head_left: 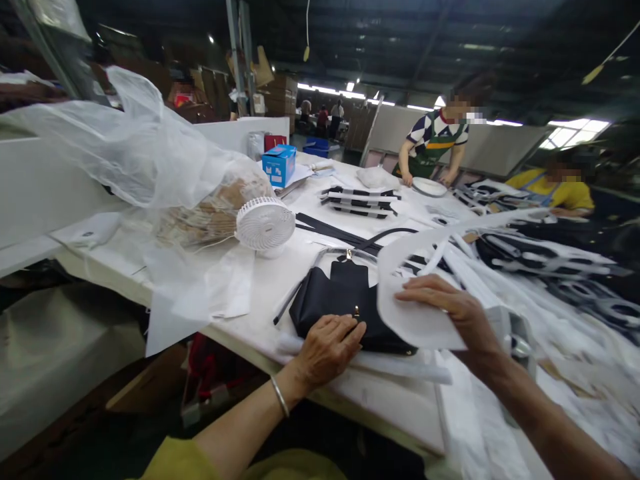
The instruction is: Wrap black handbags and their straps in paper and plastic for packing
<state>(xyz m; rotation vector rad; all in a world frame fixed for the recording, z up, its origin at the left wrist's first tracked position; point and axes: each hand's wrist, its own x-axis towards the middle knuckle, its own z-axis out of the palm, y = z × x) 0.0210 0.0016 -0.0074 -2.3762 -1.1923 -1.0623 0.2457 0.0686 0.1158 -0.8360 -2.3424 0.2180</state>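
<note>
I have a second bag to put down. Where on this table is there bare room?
One bare patch of table lies between the fan and the black bag; another strip runs along the near edge, right of the left hand. Crowded: white cut pieces heap beyond the right hand, black straps lie behind the bag.

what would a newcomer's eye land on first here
A black leather handbag lies centre on the white table, the left hand pressed flat on its near edge. The right hand rests on a curved white sheet overlapping the bag's right side; a small round white fan stands behind, left.
</note>
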